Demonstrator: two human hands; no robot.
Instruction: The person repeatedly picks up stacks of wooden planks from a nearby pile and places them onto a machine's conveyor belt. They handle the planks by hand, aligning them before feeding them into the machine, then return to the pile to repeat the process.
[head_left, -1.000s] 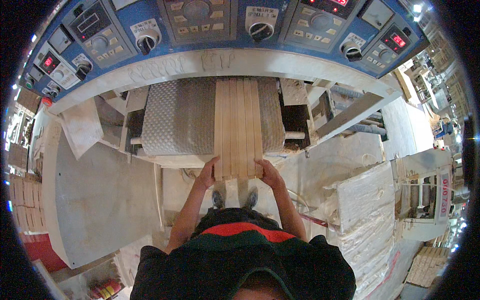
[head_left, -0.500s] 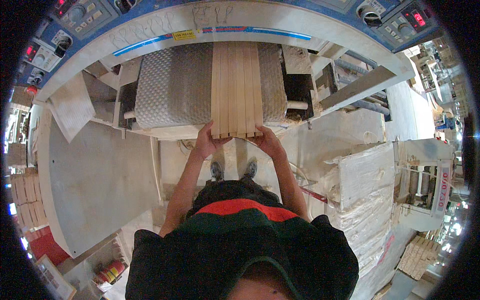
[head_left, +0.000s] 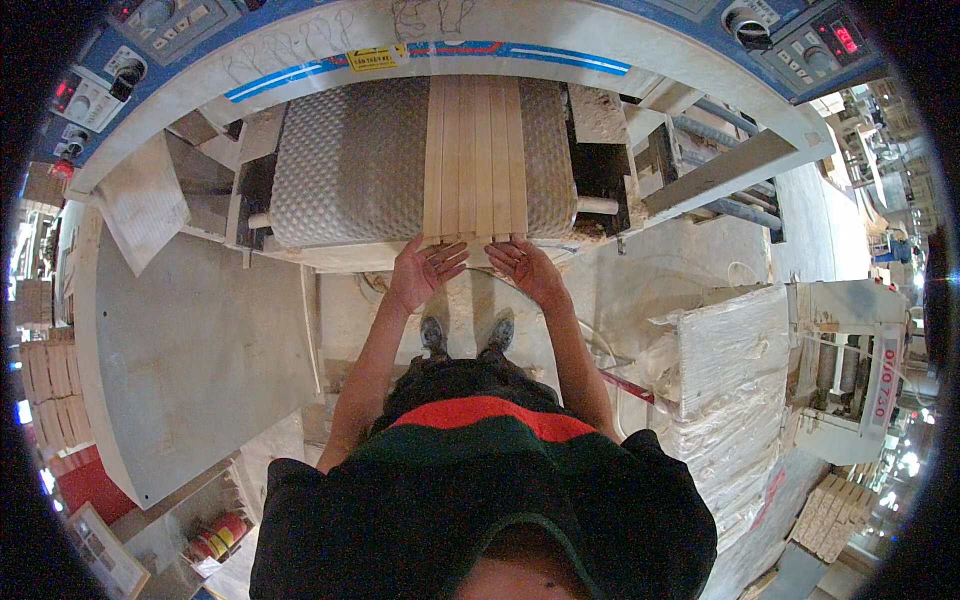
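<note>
Several pale wooden strips [head_left: 475, 160] lie side by side, lengthwise, on a textured grey conveyor belt [head_left: 340, 170], their far ends passing under the machine's front beam. At their near ends, my left hand [head_left: 428, 272] is palm up with fingers stretched out, by the left corner of the row. My right hand [head_left: 527, 272] is likewise turned up and spread, close to the right corner. Neither hand grips the strips; whether the fingertips still touch the ends I cannot tell.
A white curved beam [head_left: 440, 30] with blue control panels [head_left: 800, 50] spans the far side. On the left is a grey tabletop [head_left: 200, 360]; on the right, a white wrapped stack [head_left: 735, 370]. A red fire extinguisher [head_left: 218, 537] stands lower left.
The strips have moved away from me, further under the beam. Both my hands have let go of the row's sides and opened, palms turned up.
</note>
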